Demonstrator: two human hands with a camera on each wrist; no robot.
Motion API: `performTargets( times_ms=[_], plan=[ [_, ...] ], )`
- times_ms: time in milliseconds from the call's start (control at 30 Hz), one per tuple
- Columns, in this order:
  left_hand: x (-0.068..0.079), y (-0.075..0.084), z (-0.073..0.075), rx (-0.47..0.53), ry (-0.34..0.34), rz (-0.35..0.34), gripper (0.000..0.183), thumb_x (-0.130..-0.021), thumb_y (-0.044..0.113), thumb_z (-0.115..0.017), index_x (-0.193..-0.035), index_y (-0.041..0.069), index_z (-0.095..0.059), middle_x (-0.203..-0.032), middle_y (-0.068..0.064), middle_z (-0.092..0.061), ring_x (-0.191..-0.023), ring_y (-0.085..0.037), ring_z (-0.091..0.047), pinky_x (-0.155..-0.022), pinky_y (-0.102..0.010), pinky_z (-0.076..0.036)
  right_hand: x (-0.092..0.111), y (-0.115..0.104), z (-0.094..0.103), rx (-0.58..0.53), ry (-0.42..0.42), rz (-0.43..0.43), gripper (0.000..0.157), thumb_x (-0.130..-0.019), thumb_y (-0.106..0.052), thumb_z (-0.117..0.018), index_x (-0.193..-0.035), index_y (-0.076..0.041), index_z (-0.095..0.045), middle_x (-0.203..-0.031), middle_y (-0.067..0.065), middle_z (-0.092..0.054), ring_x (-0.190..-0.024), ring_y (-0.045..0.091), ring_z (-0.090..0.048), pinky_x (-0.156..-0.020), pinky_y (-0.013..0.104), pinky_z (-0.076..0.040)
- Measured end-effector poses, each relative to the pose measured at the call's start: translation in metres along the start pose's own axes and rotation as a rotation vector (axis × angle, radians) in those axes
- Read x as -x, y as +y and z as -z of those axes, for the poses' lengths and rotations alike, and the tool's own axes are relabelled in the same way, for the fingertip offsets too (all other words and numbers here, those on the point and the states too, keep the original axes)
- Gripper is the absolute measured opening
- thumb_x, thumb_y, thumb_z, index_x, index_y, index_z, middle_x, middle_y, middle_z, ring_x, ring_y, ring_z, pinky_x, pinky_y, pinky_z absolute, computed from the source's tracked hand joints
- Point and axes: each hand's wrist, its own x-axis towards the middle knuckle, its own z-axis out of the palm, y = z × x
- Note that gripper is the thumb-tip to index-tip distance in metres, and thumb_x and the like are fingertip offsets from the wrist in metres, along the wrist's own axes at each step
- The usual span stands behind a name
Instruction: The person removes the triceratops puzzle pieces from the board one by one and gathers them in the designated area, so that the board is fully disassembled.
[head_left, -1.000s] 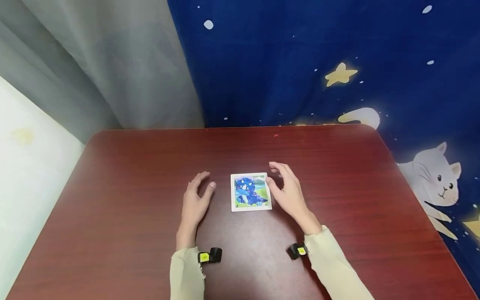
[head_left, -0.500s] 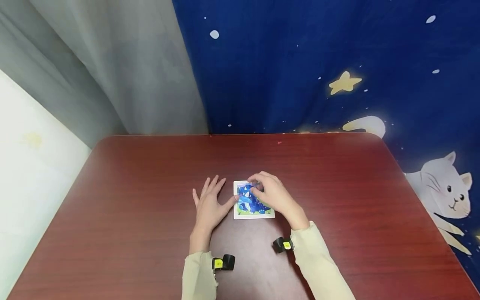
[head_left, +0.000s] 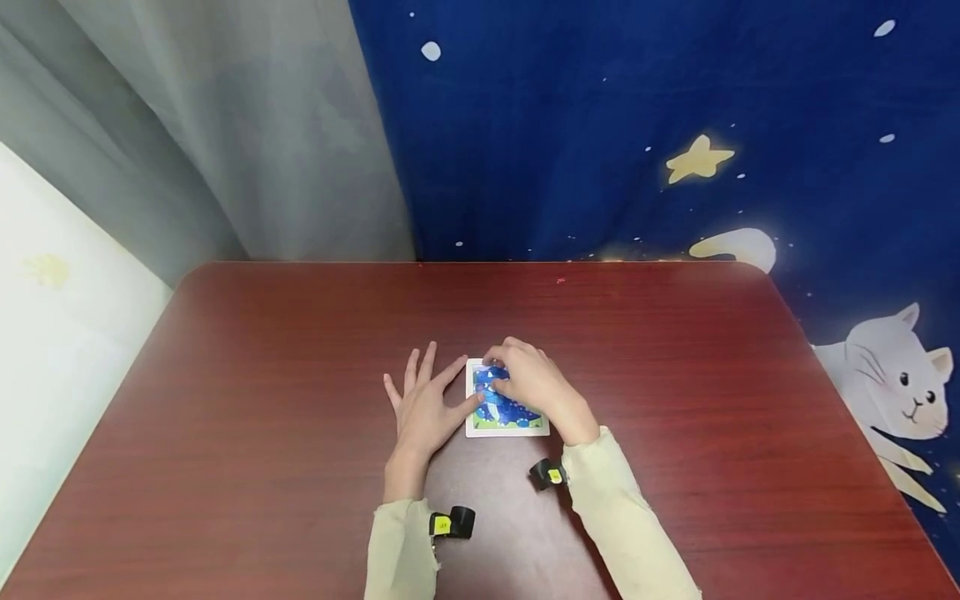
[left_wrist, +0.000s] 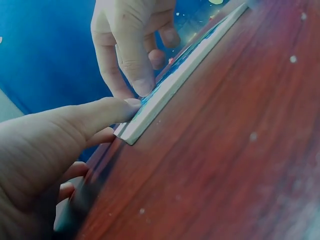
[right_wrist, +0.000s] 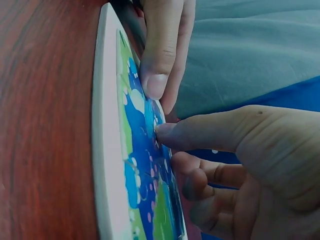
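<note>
A small square jigsaw puzzle (head_left: 517, 432) in a white frame lies flat on the table, its picture a blue dinosaur on green. In the right wrist view, seams run between its pieces. My left hand (head_left: 426, 414) is at its left side, fingers spread and straight, with the thumb (left_wrist: 117, 107) over the frame's edge onto the picture. From the right, my right hand (head_left: 536, 382) arches over the puzzle's upper part, fingers bent. Its thumb tip (right_wrist: 167, 132) meets the picture near the left thumb. I cannot tell whether it pinches a piece.
The dark red wooden table (head_left: 262, 392) extends around the puzzle on every side. Behind it hang a grey curtain (head_left: 300, 150) and a blue curtain (head_left: 525, 125) with stars and a cat. Black wrist cameras (head_left: 452, 522) sit at both sleeves.
Both hands have come inward to the puzzle: the left spread its fingers and brought its thumb onto it, while the right moved left from beside the frame to over the picture.
</note>
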Motion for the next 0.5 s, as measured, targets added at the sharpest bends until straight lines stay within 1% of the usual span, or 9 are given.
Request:
performTargets(
  times_ms=[133,300,500],
  plan=[
    [0.0015,-0.0014,0.0021,0.002,-0.005,-0.009,0.062,-0.078,0.052,-0.066,-0.134,0.029,-0.053,-0.152,-0.010,-0.023,-0.140,-0.030,-0.009,-0.100,-0.065,0.009,-0.0013,-0.0028,-0.0014,-0.009,0.005,0.017,0.026,-0.081,-0.013,-0.072,-0.107,-0.012,-0.066,-0.092,0.001,-0.056,-0.084,0.016,-0.054,-0.078,0.035,-0.046],
    [0.0041,-0.0023,0.0038,-0.004,-0.009,-0.004,0.062,-0.078,0.051,-0.066,-0.134,0.028,-0.053,-0.152,-0.009,-0.023,-0.140,-0.030,-0.008,-0.100,-0.064,0.009,-0.0049,-0.0036,-0.0033,-0.050,-0.022,0.052,0.021,-0.081,-0.007,-0.070,-0.101,-0.009,-0.062,-0.087,0.002,-0.054,-0.080,0.016,-0.050,-0.076,0.031,-0.043],
    [0.0033,-0.0030,0.0025,0.009,0.007,-0.021,0.059,-0.080,0.053,-0.063,-0.133,0.028,-0.054,-0.151,-0.010,-0.024,-0.139,-0.031,-0.009,-0.100,-0.065,0.008,-0.0099,-0.0015,-0.0025,-0.116,-0.037,0.032,0.022,-0.078,-0.002,-0.071,-0.095,-0.008,-0.059,-0.082,0.003,-0.054,-0.077,0.016,-0.049,-0.074,0.031,-0.042]
  ],
)
